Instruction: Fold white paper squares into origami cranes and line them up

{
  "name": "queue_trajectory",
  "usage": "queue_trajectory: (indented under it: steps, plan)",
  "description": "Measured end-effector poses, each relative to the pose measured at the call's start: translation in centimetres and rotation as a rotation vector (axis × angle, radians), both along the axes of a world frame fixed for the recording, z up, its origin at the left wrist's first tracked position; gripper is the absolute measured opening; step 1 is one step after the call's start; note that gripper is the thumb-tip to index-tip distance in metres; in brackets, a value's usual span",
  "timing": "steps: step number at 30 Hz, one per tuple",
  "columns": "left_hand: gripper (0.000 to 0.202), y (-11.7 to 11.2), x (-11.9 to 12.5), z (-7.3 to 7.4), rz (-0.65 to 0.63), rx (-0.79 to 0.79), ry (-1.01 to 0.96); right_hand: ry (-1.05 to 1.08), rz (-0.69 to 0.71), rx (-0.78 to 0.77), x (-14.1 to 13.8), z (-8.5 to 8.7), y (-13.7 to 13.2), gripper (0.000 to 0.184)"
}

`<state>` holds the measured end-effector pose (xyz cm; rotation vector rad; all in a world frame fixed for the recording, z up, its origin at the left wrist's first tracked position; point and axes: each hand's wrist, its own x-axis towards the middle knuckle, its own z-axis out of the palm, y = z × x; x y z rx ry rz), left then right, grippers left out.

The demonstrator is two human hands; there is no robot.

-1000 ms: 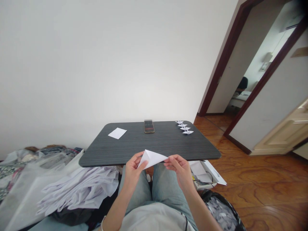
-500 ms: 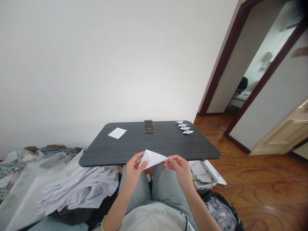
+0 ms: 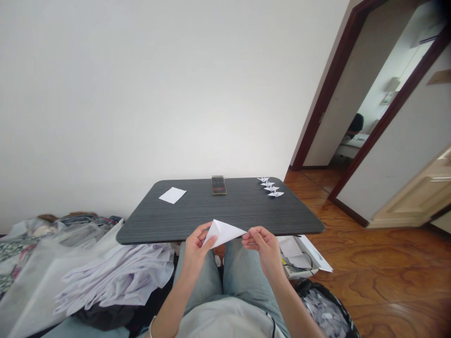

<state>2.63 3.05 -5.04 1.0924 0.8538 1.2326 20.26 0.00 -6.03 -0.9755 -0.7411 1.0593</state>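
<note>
A folded piece of white paper, pointed at its right end, is held above my lap at the table's near edge. My left hand grips its left end, thumb on top and fingers behind. At the tapered right tip, the thumb and fingers of my right hand are pinched together on the paper. A white paper sheet lies flat on the dark table at the left. Several folded paper cranes stand in a row near the far right corner.
A phone rests at the table's far middle. Piled white cloth and plastic lie at the left. Below the table's right side are a white box with papers and a cable, and a black bag of paper scraps.
My right hand has shifted very slightly to the right along the paper's tip. The left hand's grip looks the same, and the view has moved a little.
</note>
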Motion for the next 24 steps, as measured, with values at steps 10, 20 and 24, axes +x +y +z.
queue_trajectory:
  steps: [10,20,24]
  plan:
    - [0.052,-0.09,0.21,0.17,-0.012,-0.016,0.015,-0.114,0.042,-0.007,-0.24,-0.38,-0.04,0.031]
    - [0.050,0.11,0.14,-0.06,-0.013,-0.023,0.002,-0.035,0.047,-0.013,-0.20,-0.33,0.06,0.032]
    - [0.047,0.10,0.25,-0.06,-0.031,-0.013,0.013,-0.106,0.098,-0.024,-0.27,-0.54,0.09,0.029]
